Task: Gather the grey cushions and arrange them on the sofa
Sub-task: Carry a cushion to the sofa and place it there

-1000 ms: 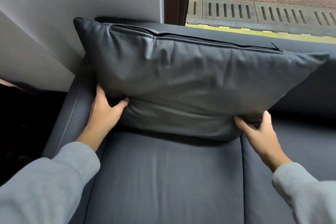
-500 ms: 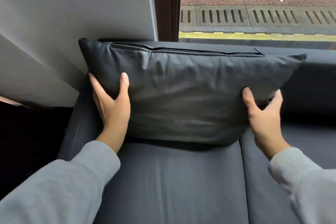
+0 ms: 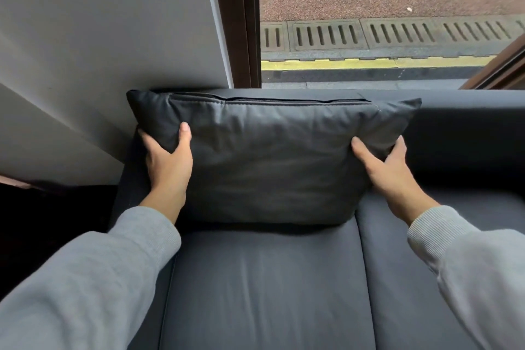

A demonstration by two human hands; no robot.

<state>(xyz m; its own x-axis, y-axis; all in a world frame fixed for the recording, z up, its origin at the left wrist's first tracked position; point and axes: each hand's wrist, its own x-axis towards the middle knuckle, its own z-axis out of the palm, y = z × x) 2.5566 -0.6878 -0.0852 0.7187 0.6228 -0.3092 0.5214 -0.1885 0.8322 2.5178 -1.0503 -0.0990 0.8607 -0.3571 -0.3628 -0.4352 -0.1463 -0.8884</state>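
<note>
Item: one grey cushion (image 3: 272, 167). It stands upright on the left seat of the sofa (image 3: 255, 287), leaning on the backrest (image 3: 468, 128) in the corner beside the armrest (image 3: 126, 190), with the zip (image 3: 284, 100) uppermost.

The left hand (image 3: 167, 162) grasps its left edge, thumb on the front face and fingers wrapped behind. The right hand (image 3: 389, 170) grasps the right edge likewise.

Assessment: smooth, creased cover over soft filling. It is judged light, pliable, mildly slippery and not fragile. The best hold is at opposite side edges, mid-height. The corners look floppy and would let it sag.
</note>
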